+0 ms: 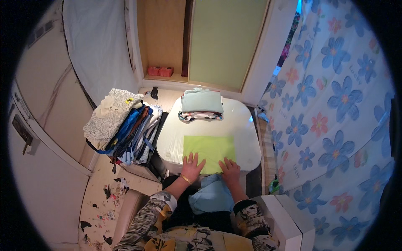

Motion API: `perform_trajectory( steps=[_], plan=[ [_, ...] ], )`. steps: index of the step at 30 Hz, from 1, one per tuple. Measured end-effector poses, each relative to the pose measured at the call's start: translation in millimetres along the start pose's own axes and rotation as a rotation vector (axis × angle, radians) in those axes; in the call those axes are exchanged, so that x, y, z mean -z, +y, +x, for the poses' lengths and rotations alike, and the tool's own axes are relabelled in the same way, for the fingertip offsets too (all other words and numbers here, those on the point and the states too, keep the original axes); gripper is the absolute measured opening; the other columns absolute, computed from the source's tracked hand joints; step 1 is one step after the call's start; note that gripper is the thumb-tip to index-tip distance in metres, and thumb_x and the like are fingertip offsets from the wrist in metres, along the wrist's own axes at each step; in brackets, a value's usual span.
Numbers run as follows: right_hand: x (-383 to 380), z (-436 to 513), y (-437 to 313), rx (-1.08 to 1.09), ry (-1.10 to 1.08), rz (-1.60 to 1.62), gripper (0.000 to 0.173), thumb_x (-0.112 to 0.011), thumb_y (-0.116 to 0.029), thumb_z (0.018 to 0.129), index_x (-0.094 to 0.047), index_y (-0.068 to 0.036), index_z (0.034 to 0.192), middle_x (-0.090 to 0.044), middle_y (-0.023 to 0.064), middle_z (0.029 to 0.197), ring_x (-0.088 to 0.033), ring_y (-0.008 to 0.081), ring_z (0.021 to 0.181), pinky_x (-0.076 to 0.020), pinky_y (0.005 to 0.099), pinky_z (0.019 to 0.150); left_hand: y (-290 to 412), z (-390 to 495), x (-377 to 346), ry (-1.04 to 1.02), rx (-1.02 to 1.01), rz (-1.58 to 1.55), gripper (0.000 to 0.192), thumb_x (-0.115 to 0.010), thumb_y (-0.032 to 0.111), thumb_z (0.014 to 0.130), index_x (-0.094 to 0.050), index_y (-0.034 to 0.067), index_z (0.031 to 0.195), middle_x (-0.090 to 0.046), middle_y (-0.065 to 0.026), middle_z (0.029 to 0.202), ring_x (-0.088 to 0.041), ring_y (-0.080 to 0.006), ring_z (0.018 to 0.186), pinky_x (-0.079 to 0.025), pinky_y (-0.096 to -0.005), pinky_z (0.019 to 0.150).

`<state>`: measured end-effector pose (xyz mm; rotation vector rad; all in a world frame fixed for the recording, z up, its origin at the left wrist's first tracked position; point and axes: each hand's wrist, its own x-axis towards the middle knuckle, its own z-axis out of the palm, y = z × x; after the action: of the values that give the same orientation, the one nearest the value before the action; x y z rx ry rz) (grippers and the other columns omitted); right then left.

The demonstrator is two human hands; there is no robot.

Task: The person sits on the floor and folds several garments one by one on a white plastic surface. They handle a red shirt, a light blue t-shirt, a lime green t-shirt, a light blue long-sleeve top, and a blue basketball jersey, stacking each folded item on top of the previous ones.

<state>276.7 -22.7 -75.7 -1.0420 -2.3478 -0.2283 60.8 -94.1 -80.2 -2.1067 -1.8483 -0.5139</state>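
A yellow-green cloth (pixel 209 147) lies flat in a near-square on the white rounded tabletop (pixel 241 128), close to its front edge. My left hand (pixel 192 166) presses on the cloth's near left corner, fingers spread. On its near right corner rests my right hand (pixel 230 169), palm down, fingers apart. Neither hand grips anything. Across my lap hangs a light blue cloth (pixel 209 194), just below the table edge. Toward the back of the tabletop sits a stack of folded fabric, with a pale grey-green piece (pixel 202 100) uppermost and patterned pieces under it.
A tall pile of clothes (pixel 125 128) stands left of the table, crackle-patterned fabric on top. Scraps (pixel 108 191) litter the floor at left. A white box (pixel 279 219) is by my right side. Floral curtains (pixel 333 103) hang at right. Red packages (pixel 160 71) sit in the cabinet.
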Motion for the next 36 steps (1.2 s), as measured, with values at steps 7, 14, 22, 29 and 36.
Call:
perform_trajectory(
  steps=[7, 14, 22, 29, 36],
  plan=[
    [17.2, 10.8, 5.8, 0.050, 0.003, 0.081, 0.038, -0.062, -0.008, 0.065, -0.063, -0.020, 0.101, -0.065, 0.0025, 0.100, -0.059, 0.0250, 0.089, -0.0464, 0.0413, 0.069, -34.2, -1.3, 13.6, -0.011, -0.118, -0.083, 0.047, -0.057, 0.012, 0.073, -0.052, 0.017, 0.120, -0.052, -0.0146, 0.121, -0.053, -0.0339, 0.109, -0.045, -0.0446, 0.086],
    [58.2, 80.7, 16.2, 0.028, -0.200, 0.147, 0.029, -0.062, -0.012, 0.068, -0.062, -0.017, 0.097, -0.064, 0.0050, 0.082, -0.062, 0.0269, 0.076, -0.0493, 0.0413, 0.066, -63.3, 66.5, 97.9, -0.172, -0.016, -0.222, 0.037, -0.065, 0.017, 0.070, -0.054, 0.015, 0.105, -0.058, -0.0087, 0.092, -0.062, -0.0284, 0.079, -0.050, -0.0429, 0.060],
    [90.4, 252.4, 51.3, 0.015, -0.343, 0.042, 0.029, -0.063, -0.020, 0.074, -0.059, -0.018, 0.103, -0.066, 0.0073, 0.089, -0.063, 0.0281, 0.082, -0.0489, 0.0428, 0.068, -131.7, 213.5, 148.3, -0.290, 0.085, -0.309, 0.031, -0.062, 0.019, 0.073, -0.057, 0.016, 0.104, -0.065, -0.0115, 0.091, -0.062, -0.0309, 0.087, -0.049, -0.0419, 0.074],
    [52.8, 376.6, 79.5, 0.101, 0.127, 0.022, 0.026, -0.063, -0.013, 0.069, -0.061, -0.017, 0.095, -0.065, 0.0073, 0.080, -0.063, 0.0282, 0.074, -0.0493, 0.0409, 0.061, -199.3, 327.7, 131.8, 0.103, 0.032, -0.139, 0.032, -0.063, 0.013, 0.074, -0.054, 0.014, 0.105, -0.062, -0.0111, 0.096, -0.061, -0.0323, 0.087, -0.049, -0.0423, 0.072],
    [-106.0, 332.7, 113.2, 0.032, 0.046, 0.092, 0.035, -0.059, -0.010, 0.073, -0.059, -0.017, 0.107, -0.059, 0.0065, 0.114, -0.056, 0.0262, 0.102, -0.0494, 0.0413, 0.078, -217.6, 308.8, -3.3, -0.071, -0.020, -0.004, 0.043, -0.064, 0.022, 0.076, -0.051, 0.014, 0.116, -0.053, -0.0093, 0.116, -0.050, -0.0256, 0.110, -0.042, -0.0424, 0.086]
  ],
)
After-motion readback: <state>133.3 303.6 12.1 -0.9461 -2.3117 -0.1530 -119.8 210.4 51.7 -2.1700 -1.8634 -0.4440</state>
